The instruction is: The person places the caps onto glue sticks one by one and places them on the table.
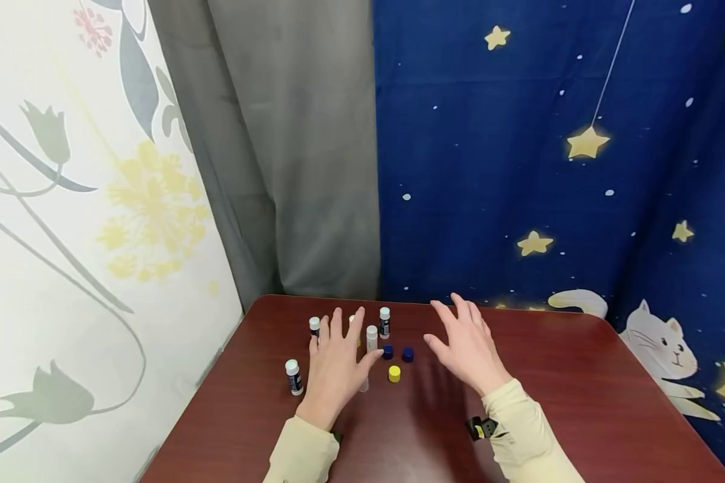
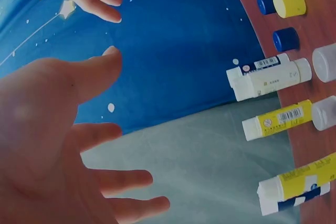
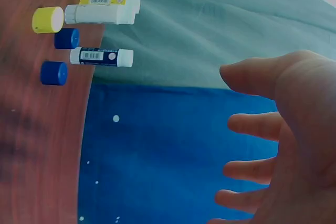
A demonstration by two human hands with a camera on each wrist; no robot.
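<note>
My left hand hovers over a group of upright glue sticks, fingers spread, holding nothing. My right hand is raised to the right of the group, its fingers also apart and with nothing in them. Dark blue glue sticks with white ends stand left of and behind the left hand. A white glue stick stands by the left thumb. Yellow glue sticks, partly hidden from the head view, show in the left wrist view. Between the hands sit two blue caps and a yellow cap.
The dark red table carries everything. Translucent, whitish cylinders stand near the left hand. A grey curtain and a blue starry curtain hang behind the table's far edge. A patterned white wall covering is on the left.
</note>
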